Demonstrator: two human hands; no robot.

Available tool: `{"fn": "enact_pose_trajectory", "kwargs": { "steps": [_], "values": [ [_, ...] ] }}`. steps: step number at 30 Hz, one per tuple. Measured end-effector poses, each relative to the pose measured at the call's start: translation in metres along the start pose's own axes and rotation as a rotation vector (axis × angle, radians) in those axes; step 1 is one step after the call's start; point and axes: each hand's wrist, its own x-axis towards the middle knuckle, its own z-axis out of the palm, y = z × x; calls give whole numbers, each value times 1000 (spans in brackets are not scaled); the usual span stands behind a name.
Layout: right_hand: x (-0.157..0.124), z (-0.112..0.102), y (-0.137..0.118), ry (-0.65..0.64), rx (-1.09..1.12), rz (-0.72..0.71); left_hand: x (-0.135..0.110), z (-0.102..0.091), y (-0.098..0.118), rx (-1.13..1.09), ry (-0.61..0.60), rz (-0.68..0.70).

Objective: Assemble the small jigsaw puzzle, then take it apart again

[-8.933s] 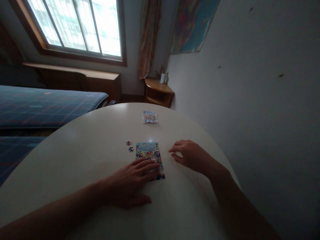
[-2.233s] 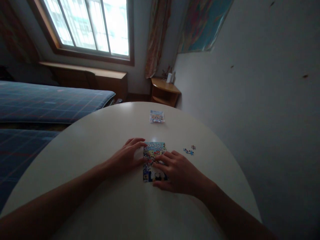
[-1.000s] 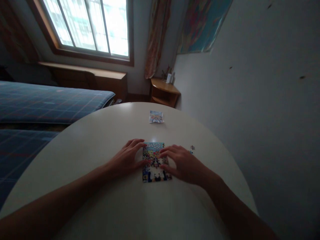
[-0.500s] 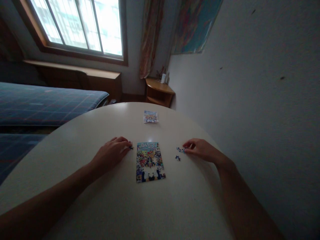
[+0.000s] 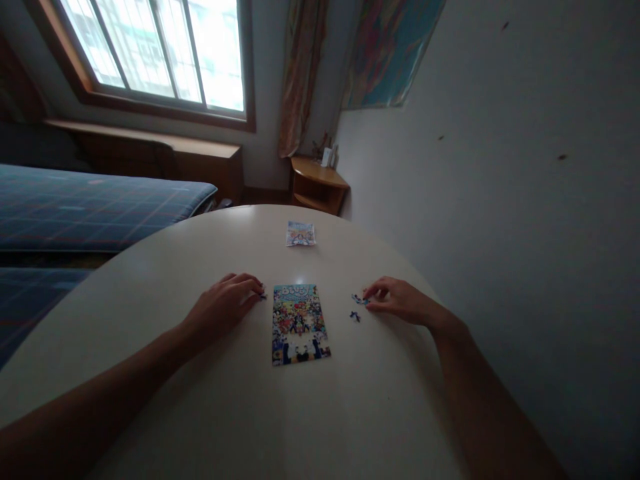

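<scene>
A colourful jigsaw puzzle lies flat on the table between my hands, with pale patches in its lower half. To its left, my left hand rests on the table, fingers bent together over a small puzzle piece that shows at the fingertips. On the other side, my right hand pinches at a puzzle piece; the thumb and forefinger partly hide it. Touching or very close to those fingertips is another dark blue and white piece. A loose piece lies just nearer to me.
A small printed picture card or packet lies near the far side of the round white table. Beyond the table stand a plaid mattress at left and a wooden corner cabinet. A white wall rises at right.
My right hand has shifted very slightly to the left at the pieces. My left hand, the puzzle and the far packet look almost unchanged.
</scene>
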Motion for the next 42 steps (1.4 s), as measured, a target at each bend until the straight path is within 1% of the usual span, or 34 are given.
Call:
{"fn": "enact_pose_trajectory", "kwargs": {
  "steps": [4,9,11,13,15,18,23,27,29,32,38,42],
  "values": [
    [0,-1,-4,-47,-23,1,-1,-2,1,13,1,-26],
    [-1,0,-9,-90,14,-45,-1,-1,2,34,14,-29],
    [-1,2,-10,-95,14,-35,-2,-1,2,36,17,-35],
    [-1,3,-11,-78,-14,9,-2,-1,3,31,19,-32],
    [-2,3,-11,-59,-34,52,-2,-2,6,32,29,-19],
    [-3,2,-11,-76,-19,75,-4,-3,14,35,59,9],
    [-3,1,-12,-97,0,67,-8,-4,28,24,78,60],
    [-3,3,-14,-111,17,10,-10,-6,34,0,85,84],
    [-4,4,-13,-93,11,16,-11,-6,38,-25,87,107],
    [-6,5,-11,-40,-2,80,-14,-5,44,-64,94,148],
    [-7,2,-9,-42,-9,121,-17,-3,54,-103,64,193],
    [-5,2,-9,-62,-14,106,-18,-2,58,-121,55,215]
  ]
}}
